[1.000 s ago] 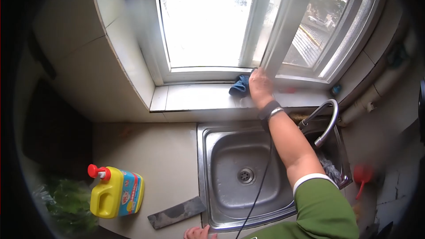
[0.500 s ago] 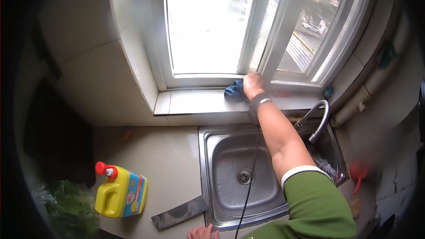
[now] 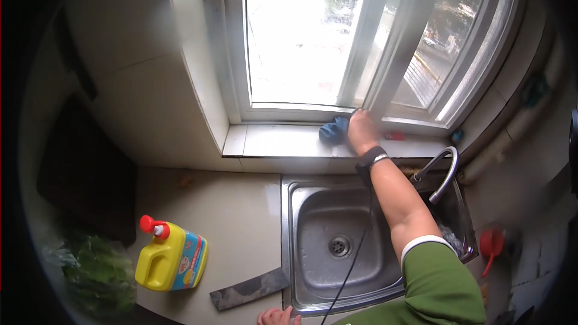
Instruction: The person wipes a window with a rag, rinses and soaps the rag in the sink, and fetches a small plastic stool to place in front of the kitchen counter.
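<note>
Blue and red blocks fill the label [image 3: 191,260] of the yellow jug [image 3: 158,253], which stands upright well to the left of the sink [image 3: 310,271], but its print is too small to read. Beyond the sink's far rim, the right hand [image 3: 363,132] is closed around the blue cloth [image 3: 333,131], its fingertips at the lower rail of the window frame [image 3: 301,112], with a dark band [image 3: 373,156] on the wrist. The left hand [image 3: 278,317] lies at the counter's [image 3: 241,216] near edge, just left of the sink's near corner; its fingers are partly cut off, so I cannot tell whether they grip anything. A grey flat strip [image 3: 250,289] slants across the counter, its right end at the sink's left rim, its left end short of the jug. Between jug and sink there is a broad stretch of counter, and the tiled sill [image 3: 280,139] runs on leftward from the cloth behind the sink. The right forearm spans the sink's right part, left of the curved tap [image 3: 456,159], while a black cord [image 3: 346,280] crosses above the basin.
</note>
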{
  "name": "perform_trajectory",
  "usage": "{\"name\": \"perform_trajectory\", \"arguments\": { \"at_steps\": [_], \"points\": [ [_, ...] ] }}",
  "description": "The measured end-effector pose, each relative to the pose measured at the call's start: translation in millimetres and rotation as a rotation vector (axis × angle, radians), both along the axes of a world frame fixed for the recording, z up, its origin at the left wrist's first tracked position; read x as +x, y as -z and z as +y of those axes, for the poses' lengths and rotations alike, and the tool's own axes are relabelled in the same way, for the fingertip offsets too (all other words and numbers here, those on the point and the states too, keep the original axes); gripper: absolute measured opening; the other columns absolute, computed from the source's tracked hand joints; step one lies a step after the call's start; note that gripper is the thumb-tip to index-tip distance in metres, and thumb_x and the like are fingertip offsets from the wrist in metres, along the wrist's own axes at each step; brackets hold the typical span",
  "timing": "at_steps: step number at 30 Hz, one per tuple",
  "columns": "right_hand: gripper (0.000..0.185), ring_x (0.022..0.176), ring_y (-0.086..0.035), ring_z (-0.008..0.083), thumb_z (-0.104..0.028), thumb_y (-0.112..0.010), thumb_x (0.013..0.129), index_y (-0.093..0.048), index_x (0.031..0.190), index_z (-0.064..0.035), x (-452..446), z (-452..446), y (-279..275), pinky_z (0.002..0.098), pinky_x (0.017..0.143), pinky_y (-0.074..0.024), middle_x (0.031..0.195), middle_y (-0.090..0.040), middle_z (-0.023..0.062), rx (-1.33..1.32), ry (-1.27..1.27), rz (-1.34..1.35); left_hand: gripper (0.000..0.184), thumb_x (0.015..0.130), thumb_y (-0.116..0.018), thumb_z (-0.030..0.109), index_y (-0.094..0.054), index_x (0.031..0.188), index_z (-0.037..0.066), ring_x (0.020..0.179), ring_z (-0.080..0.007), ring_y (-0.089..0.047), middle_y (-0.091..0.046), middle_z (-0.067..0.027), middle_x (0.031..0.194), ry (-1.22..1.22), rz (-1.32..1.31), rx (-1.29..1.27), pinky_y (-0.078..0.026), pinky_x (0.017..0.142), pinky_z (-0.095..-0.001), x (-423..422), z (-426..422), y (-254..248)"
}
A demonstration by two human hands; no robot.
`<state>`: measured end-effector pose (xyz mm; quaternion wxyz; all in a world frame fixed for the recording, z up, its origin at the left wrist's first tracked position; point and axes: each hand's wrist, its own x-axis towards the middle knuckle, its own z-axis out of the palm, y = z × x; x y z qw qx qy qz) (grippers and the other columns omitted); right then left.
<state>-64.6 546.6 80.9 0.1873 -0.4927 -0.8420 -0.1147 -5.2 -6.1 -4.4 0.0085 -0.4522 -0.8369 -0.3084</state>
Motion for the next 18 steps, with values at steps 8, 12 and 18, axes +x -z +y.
{"name": "perform_trajectory", "arguments": {
  "at_steps": [8,12,18],
  "points": [
    [0.025,0.086,-0.066,0.0318,-0.009,-0.054,0.081,-0.057,0.101,0.0048,-66.2,-22.4,2.8,0.0375,0.071,-0.0562,0.102,-0.059,0.0227,-0.039,-0.143,0.083,0.031,0.076,-0.064,0.022,-0.064,0.104,0.009,0.099,-0.0312,-0.05,-0.058,-0.0103,0.094,0.002,0.012,-0.016,-0.035,0.089,-0.0508,1.6,3.7,-10.3],
    [0.021,0.079,-0.068,0.0303,-0.007,-0.05,0.083,-0.058,0.101,-0.0002,-124.8,-68.4,12.2,0.0373,0.067,-0.0565,0.099,-0.06,0.0207,-0.031,-0.433,0.088,0.032,0.076,-0.065,0.022,-0.064,0.105,0.009,0.099,-0.0318,-0.05,-0.058,-0.0105,0.093,0.014,0.027,-0.02,-0.034,0.09,-0.0514,2.6,3.1,-6.7],
    [0.016,0.075,-0.068,0.0254,-0.008,-0.05,0.086,-0.057,0.099,-0.0039,-89.3,-45.6,3.4,0.0344,0.058,-0.0568,0.096,-0.061,0.0165,0.199,-0.248,0.014,0.032,0.076,-0.065,0.023,-0.065,0.104,0.008,0.099,-0.0317,-0.05,-0.058,-0.0101,0.093,0.0,-0.004,0.001,-0.034,0.091,-0.05,1.0,1.6,-6.8]
  ]
}}
